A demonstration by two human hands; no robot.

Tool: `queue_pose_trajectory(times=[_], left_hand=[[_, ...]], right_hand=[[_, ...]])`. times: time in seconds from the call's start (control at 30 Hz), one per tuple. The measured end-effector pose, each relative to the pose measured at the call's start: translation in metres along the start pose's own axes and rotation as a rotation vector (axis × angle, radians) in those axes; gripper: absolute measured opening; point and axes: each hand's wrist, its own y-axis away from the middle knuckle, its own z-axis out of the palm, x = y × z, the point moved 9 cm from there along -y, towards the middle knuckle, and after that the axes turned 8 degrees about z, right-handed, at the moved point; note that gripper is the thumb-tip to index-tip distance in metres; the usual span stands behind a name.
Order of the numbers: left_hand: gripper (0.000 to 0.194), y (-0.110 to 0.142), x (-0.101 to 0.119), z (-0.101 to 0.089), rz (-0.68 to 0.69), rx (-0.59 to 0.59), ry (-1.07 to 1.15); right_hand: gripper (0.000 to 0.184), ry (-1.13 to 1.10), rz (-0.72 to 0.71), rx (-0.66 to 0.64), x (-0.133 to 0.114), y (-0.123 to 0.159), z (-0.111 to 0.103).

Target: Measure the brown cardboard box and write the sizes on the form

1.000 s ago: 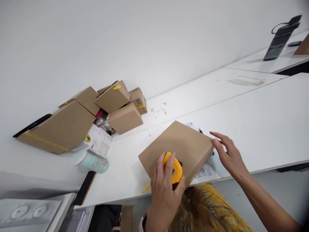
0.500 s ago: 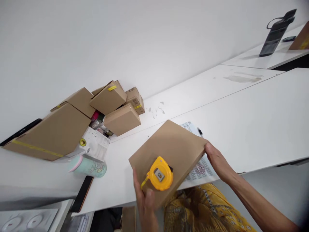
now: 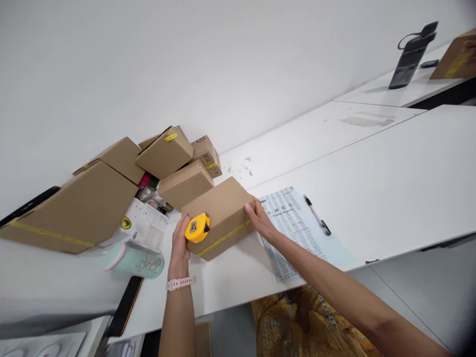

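A brown cardboard box (image 3: 221, 208) is tilted above the white table, with a yellow strip along its near side. My left hand (image 3: 181, 243) grips the box's left end and a yellow tape measure (image 3: 198, 228), which sits against the box near its corner. Around the right end of the box, my right hand (image 3: 259, 216) is closed, thumb on the near side. Part of the left fingers is hidden behind the box and the tape measure. Just right of the box lies a printed sheet (image 3: 290, 218), partly under my right forearm, with a pen (image 3: 317, 214) along its edge.
Several cardboard boxes (image 3: 163, 156) are stacked at the left against the wall. A white package (image 3: 145, 225) and a mint-green tumbler (image 3: 143, 264) stand near them. A dark bottle (image 3: 409, 62) is at the far right, near another person's hand (image 3: 470, 47) on a box.
The box has moved left and away from me and turned, so its taped side now shows. The tape measure went with it. More of the printed sheet and pen is uncovered.
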Motion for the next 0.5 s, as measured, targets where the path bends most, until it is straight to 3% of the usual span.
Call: queue_pose_trajectory(times=[0.07, 0.13, 0.2, 0.27, 0.33, 0.37, 0.43, 0.5], left_hand=[[0.028, -0.004, -0.001, -0.002, 0.029, 0.016, -0.065], [0.033, -0.002, 0.003, -0.009, 0.085, 0.068, -0.141], [0.04, 0.008, 0.013, -0.017, 0.191, 0.144, -0.211], [0.045, 0.026, 0.037, -0.014, 0.445, 0.166, -0.378], [0.045, 0.056, 0.064, 0.008, 0.796, 0.118, -0.62], [0.045, 0.075, 0.075, 0.023, 0.963, 0.098, -0.728], [0.043, 0.113, 0.085, 0.051, 1.199, 0.087, -0.811], [0.041, 0.149, 0.083, 0.081, 1.334, 0.015, -0.736]], right_hand=[[0.069, 0.036, -0.046, -0.044, 0.006, -0.002, 0.003], [0.065, 0.166, -0.098, -0.067, 0.009, -0.001, -0.011], [0.058, 0.373, -0.106, 0.053, 0.012, -0.003, -0.051], [0.053, 0.598, -0.073, 0.361, 0.013, -0.002, -0.117], [0.052, 0.818, 0.012, 0.562, 0.017, -0.001, -0.172], [0.054, 0.916, 0.068, 0.588, 0.022, -0.002, -0.191], [0.059, 1.079, 0.178, 0.514, 0.038, -0.006, -0.212], [0.054, 1.184, 0.224, 0.368, 0.053, -0.009, -0.214]])
